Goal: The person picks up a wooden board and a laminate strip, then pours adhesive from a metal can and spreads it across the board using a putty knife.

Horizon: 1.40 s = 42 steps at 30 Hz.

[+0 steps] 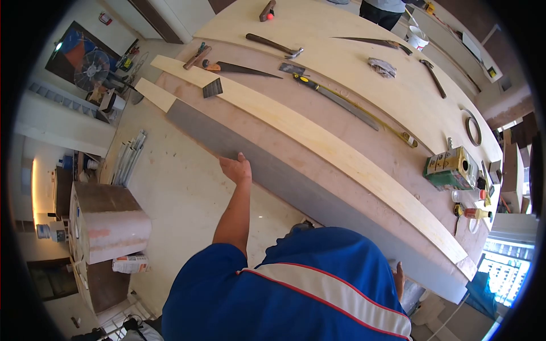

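A long grey strip (267, 171) with a pale left end lies along the near edge of the workbench. My left hand (236, 169) is at its near edge, thumb on the upper face and the other fingers along the edge, partly hidden. Farther right, my right hand (399, 279) is at the same edge, mostly covered by my blue shirt; a digit shows over the grey face. Beyond the strip, a long pale plywood strip (318, 144) runs nearly parallel. A small dark square plate (212, 88) rests across its left part.
On the bench lie a hammer (273, 45), handsaws (244, 69) (347, 107), a second hammer (434, 78), a tape roll (473, 131) and a metal can (452, 167). A box-shaped cabinet (108, 221) and a fan (92, 68) stand left. Another person (381, 11) is at the far side.
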Each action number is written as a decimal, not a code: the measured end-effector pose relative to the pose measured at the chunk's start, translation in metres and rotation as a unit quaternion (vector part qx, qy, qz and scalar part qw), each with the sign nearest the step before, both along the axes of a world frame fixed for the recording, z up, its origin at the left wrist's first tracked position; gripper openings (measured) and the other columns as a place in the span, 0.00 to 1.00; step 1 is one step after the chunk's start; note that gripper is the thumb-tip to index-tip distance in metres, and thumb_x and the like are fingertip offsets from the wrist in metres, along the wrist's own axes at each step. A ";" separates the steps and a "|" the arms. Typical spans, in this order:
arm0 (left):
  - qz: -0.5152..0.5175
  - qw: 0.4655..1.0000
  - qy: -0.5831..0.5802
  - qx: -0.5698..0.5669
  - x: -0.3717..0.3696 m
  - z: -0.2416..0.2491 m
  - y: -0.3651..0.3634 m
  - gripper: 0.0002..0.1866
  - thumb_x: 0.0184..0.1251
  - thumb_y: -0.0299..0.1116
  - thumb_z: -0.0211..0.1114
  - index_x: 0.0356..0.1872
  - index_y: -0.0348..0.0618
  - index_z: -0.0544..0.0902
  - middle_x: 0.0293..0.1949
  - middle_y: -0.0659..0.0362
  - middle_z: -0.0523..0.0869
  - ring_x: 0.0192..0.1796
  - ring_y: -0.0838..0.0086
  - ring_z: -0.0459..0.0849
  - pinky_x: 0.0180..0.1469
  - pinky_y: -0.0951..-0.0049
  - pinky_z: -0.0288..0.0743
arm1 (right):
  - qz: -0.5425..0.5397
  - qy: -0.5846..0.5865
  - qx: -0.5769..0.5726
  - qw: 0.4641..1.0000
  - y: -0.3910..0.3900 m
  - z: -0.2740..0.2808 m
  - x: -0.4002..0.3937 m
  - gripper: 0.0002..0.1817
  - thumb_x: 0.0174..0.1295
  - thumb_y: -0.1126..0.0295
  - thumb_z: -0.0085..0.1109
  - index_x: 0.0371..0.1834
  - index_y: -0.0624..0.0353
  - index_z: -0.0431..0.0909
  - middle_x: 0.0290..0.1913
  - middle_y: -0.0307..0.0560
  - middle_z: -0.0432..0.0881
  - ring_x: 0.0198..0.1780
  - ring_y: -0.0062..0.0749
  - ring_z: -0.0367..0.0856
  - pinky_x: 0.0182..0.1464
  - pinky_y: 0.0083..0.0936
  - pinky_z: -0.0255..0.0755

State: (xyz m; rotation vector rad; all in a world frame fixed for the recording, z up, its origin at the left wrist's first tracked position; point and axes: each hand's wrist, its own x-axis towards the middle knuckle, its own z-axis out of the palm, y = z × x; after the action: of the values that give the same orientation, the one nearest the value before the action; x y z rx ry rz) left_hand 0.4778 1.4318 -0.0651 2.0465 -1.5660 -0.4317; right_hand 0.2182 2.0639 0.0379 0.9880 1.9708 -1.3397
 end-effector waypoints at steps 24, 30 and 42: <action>0.008 0.985 0.041 0.169 -0.023 0.007 -0.061 0.17 0.53 0.39 0.70 0.35 0.32 0.83 0.41 0.44 0.88 0.47 0.59 0.87 0.49 0.56 0.78 | 0.126 0.039 0.149 0.980 0.022 -0.045 -0.074 0.26 0.62 0.47 0.67 0.25 0.62 0.75 0.20 0.54 0.78 0.27 0.40 0.83 0.25 0.37 0.76; -0.248 0.941 -0.200 -0.113 -0.099 0.058 -0.019 0.30 0.54 0.41 0.72 0.54 0.32 0.77 0.58 0.43 0.79 0.65 0.53 0.73 0.63 0.54 0.69 | 0.419 0.180 0.461 0.761 -0.044 0.012 -0.118 0.35 0.51 0.51 0.75 0.54 0.68 0.78 0.54 0.66 0.83 0.57 0.60 0.80 0.60 0.49 0.74; -0.600 0.761 -0.245 0.027 -0.223 0.070 0.005 0.33 0.68 0.57 0.61 0.63 0.41 0.76 0.67 0.50 0.74 0.72 0.59 0.67 0.69 0.50 0.61 | 0.520 0.440 0.312 0.662 -0.130 -0.058 -0.157 0.48 0.55 0.51 0.71 0.76 0.61 0.60 0.75 0.60 0.62 0.75 0.62 0.58 0.71 0.54 0.62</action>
State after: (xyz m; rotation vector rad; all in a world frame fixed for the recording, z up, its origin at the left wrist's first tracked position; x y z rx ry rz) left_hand 0.2545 1.4366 0.0053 0.8960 -3.1140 -0.3567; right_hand 0.0608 1.9336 -0.0205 -0.8486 2.9900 -0.3725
